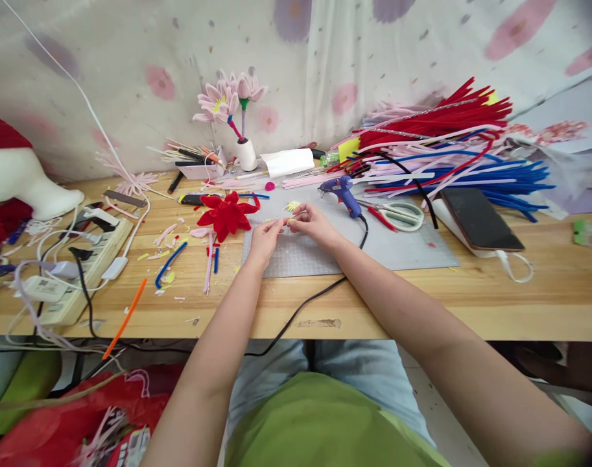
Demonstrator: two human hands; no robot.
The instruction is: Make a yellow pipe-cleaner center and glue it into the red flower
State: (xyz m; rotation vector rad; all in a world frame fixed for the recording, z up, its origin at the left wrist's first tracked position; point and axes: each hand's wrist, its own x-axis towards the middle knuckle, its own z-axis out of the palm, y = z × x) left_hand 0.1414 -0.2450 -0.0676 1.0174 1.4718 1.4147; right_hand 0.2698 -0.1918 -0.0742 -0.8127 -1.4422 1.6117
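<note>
- Reference: clock directions are taken from the hands as dial centre; 12 o'clock points away from the person.
- Labels: the white power adapter [41,289], at 8 o'clock, carries a printed label, too small to read. The package [131,447] in the red bag [37,425], at 7 o'clock, bears lettering that is likewise illegible.
- Workpiece: a small yellowish strip [290,220] is located between the fingertips, above the grey cutting mat [305,264]. Its long axis appears to run roughly 9 to 3 o'clock; the fingers hide most of it, so which end leads cannot be told.
- Left hand [266,242]: thumb and fingers pressed together, pinching the strip's 9 o'clock side; fingertips directed to 2 o'clock.
- Right hand [314,225]: thumb and forefinger pinching the strip's 3 o'clock side; fingertips directed to 10 o'clock.
- Yellow tuft [292,206]: positioned at 12 o'clock, just beside the right fingers. Whether it is joined to the strip cannot be told.
- Red flower [226,216]: at 9 o'clock, near the left hand.
- Blue glue gun [342,192]: at 2 o'clock, nozzle directed to 9 o'clock.
- Scissors [401,215]: at 3 o'clock, beyond the glue gun.
</note>
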